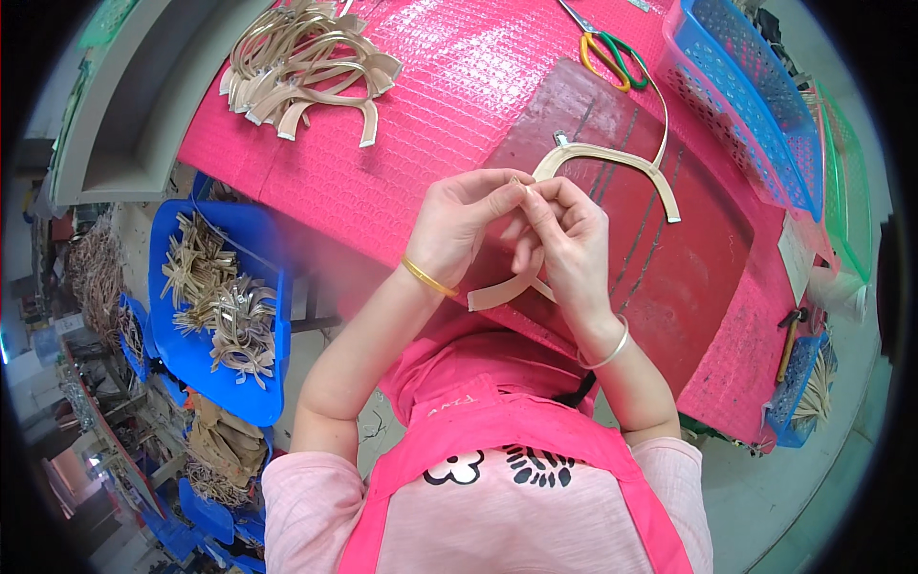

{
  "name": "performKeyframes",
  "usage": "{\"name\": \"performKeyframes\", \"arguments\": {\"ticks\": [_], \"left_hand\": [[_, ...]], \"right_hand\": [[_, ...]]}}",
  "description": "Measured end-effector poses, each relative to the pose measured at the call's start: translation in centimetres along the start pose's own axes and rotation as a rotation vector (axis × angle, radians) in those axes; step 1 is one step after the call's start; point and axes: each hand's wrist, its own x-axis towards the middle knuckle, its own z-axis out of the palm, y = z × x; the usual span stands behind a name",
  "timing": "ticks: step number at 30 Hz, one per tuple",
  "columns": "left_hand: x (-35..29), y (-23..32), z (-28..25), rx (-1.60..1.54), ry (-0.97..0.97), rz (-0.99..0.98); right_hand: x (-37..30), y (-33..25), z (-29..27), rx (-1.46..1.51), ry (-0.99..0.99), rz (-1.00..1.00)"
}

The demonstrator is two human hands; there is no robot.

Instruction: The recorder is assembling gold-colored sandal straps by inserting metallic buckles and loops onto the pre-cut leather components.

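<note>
My left hand (pixel 461 218) and my right hand (pixel 574 230) meet at the fingertips, thumbs and forefingers pinched together. A tiny pale bit shows between them, too small to name. A beige curved shoe strap (pixel 612 153) with a small metal buckle (pixel 561 140) lies beside and partly under my right hand. From it a thin strap (pixel 664 120) runs up toward the scissors. Below my hands, another wide beige strap end (pixel 499 293) sticks out over the table's near edge; my right hand hides how it joins.
A dark red mat (pixel 669 297) lies on the pink-covered table (pixel 382 191). Beige straps (pixel 306 67) are heaped at the far left. Scissors (pixel 612 62) with green and yellow handles lie beyond the mat. Baskets (pixel 746 96) stand right; a blue bin (pixel 215 368) holds strap bundles at left.
</note>
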Motion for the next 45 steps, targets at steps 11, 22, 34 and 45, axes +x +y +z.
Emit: {"name": "performKeyframes", "arguments": {"ticks": [11,22,34,45], "left_hand": [[0.0,2.0,0.0,0.149,-0.123,-0.182],[-1.9,-0.7,2.6,0.230,-0.009,0.094],[-2.3,0.3,4.4,-0.173,-0.104,-0.115],[-2.3,-0.4,4.3,0.115,0.010,0.088]], "right_hand": [[-0.7,0.0,-1.6,-0.061,-0.146,0.076],[-3.4,-2.9,-1.9,-0.915,-0.011,-0.345],[-1.8,-3.5,-5.8,-1.087,-0.145,-1.052],[-2.8,-2.0,-6.3,-0.970,-0.106,-0.981]]}}
